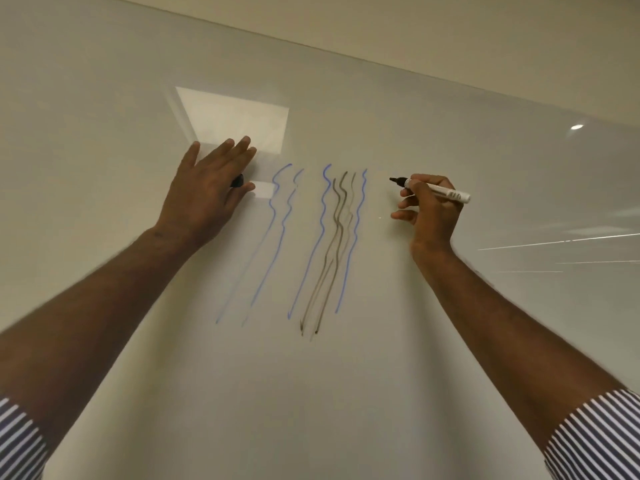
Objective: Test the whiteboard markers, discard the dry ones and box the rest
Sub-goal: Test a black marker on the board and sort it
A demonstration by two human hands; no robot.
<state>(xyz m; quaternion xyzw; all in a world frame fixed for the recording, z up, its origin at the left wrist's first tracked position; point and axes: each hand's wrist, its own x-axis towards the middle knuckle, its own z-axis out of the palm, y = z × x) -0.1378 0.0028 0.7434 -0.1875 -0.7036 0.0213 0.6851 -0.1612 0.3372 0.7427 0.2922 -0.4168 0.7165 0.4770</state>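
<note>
- The whiteboard [346, 393] fills most of the head view; every place below is given relative to the cluster of wavy test lines [322, 237] drawn near its middle.
- The test lines run roughly top to bottom: several are blue [323, 216] and a few, set among the blue ones toward the right of the cluster, are grey-brown [337, 223]. The leftmost blue strokes look fainter than the rest.
- The right hand [427, 209] is just right of the lines, near their upper ends. Its thumb and fingers are curled round a white-barrelled marker [433, 189], pinching it close to the front.
- The marker is uncapped; its black tip [393, 180] points left toward the lines and sits a little apart from the nearest blue stroke. Whether the tip touches the board cannot be told.
- The left hand [207, 192] is left of the lines, level with their upper ends, fingers stretched out straight and spread against the board.
- A small black object [237, 181], probably a marker cap, shows under the left hand beside the thumb; how it is held cannot be told.
- A bright rectangular reflection [235, 116] lies on the board above and left of the lines, partly behind the left fingers.
- Both forearms are bare, with striped sleeves [595, 434] rolled up at the lower corners of the view.
</note>
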